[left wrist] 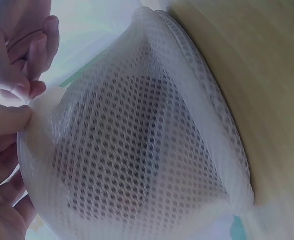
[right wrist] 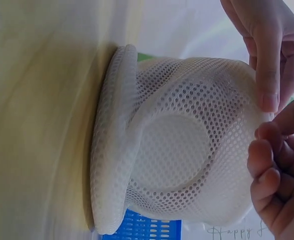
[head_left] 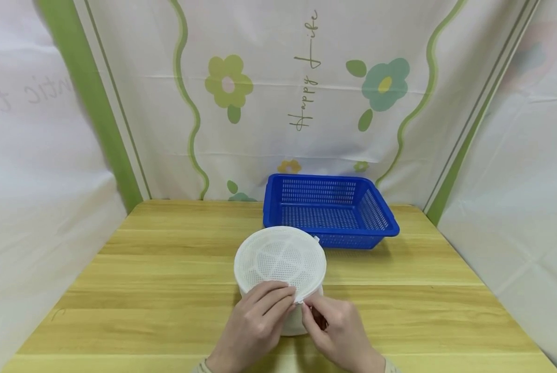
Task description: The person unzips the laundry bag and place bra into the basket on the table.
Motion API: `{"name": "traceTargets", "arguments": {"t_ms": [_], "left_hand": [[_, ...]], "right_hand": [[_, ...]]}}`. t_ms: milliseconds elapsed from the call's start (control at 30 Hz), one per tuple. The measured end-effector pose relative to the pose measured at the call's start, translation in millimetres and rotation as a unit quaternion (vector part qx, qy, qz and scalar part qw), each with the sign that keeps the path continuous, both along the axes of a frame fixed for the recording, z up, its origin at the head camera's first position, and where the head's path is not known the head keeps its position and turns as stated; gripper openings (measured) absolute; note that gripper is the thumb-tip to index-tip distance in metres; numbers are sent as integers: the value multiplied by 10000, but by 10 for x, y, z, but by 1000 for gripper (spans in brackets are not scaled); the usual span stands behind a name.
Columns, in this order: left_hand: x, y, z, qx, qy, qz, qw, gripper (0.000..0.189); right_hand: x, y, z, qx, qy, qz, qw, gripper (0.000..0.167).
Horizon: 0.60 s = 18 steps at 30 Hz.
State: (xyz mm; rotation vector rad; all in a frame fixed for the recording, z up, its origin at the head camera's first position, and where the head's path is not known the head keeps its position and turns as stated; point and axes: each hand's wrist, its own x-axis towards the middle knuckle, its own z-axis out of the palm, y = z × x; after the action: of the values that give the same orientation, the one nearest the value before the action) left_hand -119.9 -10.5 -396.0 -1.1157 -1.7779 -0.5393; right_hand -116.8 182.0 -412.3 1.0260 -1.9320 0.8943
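Note:
A white mesh laundry bag (head_left: 278, 259), drum-shaped with a round top and a padded base ring, stands on the table in front of me. My left hand (head_left: 261, 316) holds the near edge of its top, fingers lying over the mesh and thumb below the rim. Close beside it, my right hand (head_left: 339, 326) pinches the rim's edge at the zipper between thumb and forefinger. In the left wrist view something dark shows through the mesh side (left wrist: 111, 150). A round white patch (right wrist: 172, 150) marks the side in the right wrist view.
Behind the bag, slightly right, sits a blue plastic basket (head_left: 322, 241) with slotted walls. The wooden table (head_left: 157, 290) ends at a printed cloth (head_left: 269, 145) at the back, with pale cloth hanging on both sides.

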Motion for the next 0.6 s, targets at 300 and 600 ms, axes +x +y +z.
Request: {"name": "traceTargets", "arguments": {"t_ms": [300,600], "left_hand": [[22,17,4,-64,68,113,9999,27],[31,-2,9,-101,67,174,9998,27]], "right_hand": [[4,-32,11,-64,254,227,9994,18],[1,-23,1,-124,104,61,9999,13]]}}
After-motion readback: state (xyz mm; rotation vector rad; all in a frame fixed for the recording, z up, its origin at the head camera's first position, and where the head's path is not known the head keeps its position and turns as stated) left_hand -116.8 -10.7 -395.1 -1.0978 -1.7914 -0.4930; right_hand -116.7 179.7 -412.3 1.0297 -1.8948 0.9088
